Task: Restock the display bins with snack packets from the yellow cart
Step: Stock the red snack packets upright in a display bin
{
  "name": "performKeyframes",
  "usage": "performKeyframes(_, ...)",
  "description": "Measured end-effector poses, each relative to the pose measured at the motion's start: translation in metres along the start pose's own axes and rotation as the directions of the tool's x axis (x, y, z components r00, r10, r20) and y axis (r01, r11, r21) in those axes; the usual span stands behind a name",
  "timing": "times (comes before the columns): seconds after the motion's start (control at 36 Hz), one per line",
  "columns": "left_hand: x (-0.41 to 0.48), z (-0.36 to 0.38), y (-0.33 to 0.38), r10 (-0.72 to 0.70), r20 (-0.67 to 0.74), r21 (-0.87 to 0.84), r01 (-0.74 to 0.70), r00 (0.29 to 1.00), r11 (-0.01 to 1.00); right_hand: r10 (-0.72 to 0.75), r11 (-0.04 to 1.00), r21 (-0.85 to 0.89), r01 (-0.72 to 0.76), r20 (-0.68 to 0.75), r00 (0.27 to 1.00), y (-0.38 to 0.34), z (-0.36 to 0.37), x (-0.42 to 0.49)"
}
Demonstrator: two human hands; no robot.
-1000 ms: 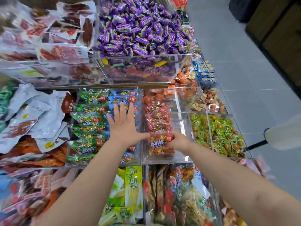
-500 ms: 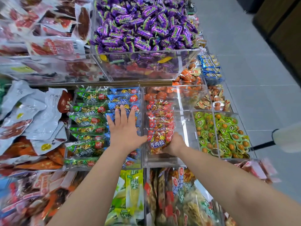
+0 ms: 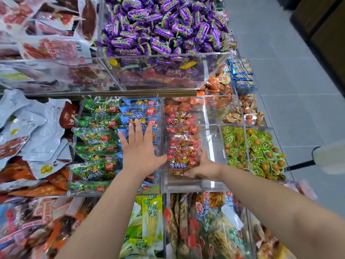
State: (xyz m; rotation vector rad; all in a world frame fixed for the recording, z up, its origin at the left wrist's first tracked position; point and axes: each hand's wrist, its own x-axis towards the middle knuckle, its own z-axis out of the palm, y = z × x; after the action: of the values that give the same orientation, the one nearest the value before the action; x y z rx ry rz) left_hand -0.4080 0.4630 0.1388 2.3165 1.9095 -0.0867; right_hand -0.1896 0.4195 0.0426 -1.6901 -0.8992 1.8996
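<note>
red packet (image 3: 178,165): "牛肉粒" | purple sweets (image 3: 164,28): "kpokaht" | yellow-green packet (image 3: 151,212): "柠檬笋尖"

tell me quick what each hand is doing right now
left hand: open, flat on the blue packets.
right hand: grips the front red packet.

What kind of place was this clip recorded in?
Most likely a shop's pick-and-mix snack section: tiered clear acrylic bins, one heaped with purple wrapped candies, another holding a row of red snack packets that the right hand grips, beside a tiled aisle floor.
</note>
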Motion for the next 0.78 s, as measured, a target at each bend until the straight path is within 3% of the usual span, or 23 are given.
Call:
performKeyframes(0.08, -0.001, 0.000, 0.000, 0.003, -0.010, -0.010, -0.003, 1.000, 1.000, 0.054, 0.905, 0.422, -0.053, 0.009, 0.999, -0.007, -0.007, -0.004)
performKeyframes(0.14, -0.001, 0.000, -0.001, 0.003, -0.012, -0.011, -0.004, 1.000, 1.000, 0.055, 0.858, 0.512, -0.039, -0.016, 0.998, -0.013, -0.007, -0.004)
performKeyframes(0.31, -0.001, -0.001, 0.000, 0.007, -0.011, -0.010, -0.007, 1.000, 1.000, 0.101, 0.943, 0.319, -0.091, -0.015, 0.995, -0.032, 0.010, -0.002)
performKeyframes(0.47, -0.002, -0.001, 0.000, 0.006, -0.012, -0.014, -0.006, 1.000, 1.000, 0.263, 0.927, 0.277, -0.253, 0.004, 0.965, -0.034, -0.004, -0.003)
performKeyframes(0.53, -0.002, -0.002, -0.001, 0.007, -0.006, -0.012, -0.007, 1.000, 1.000, 0.305, 0.937, 0.208, -0.281, -0.096, 0.948, -0.036, -0.008, -0.002)
performKeyframes(0.61, -0.001, -0.003, 0.000, 0.008, -0.002, -0.011, -0.008, 1.000, 1.000, 0.197, 0.980, 0.097, -0.175, -0.329, 0.924, -0.045, -0.013, 0.009)
performKeyframes(0.69, -0.002, -0.003, 0.000, 0.004, 0.002, -0.012, -0.004, 1.000, 1.000, 0.122, 0.960, 0.279, -0.012, -0.380, 0.917, -0.055, -0.019, 0.022)
performKeyframes(0.78, -0.002, -0.003, 0.000, 0.004, 0.006, -0.003, -0.004, 1.000, 1.000, 0.127, 0.903, 0.429, 0.030, -0.332, 0.935, -0.062, -0.019, 0.031)
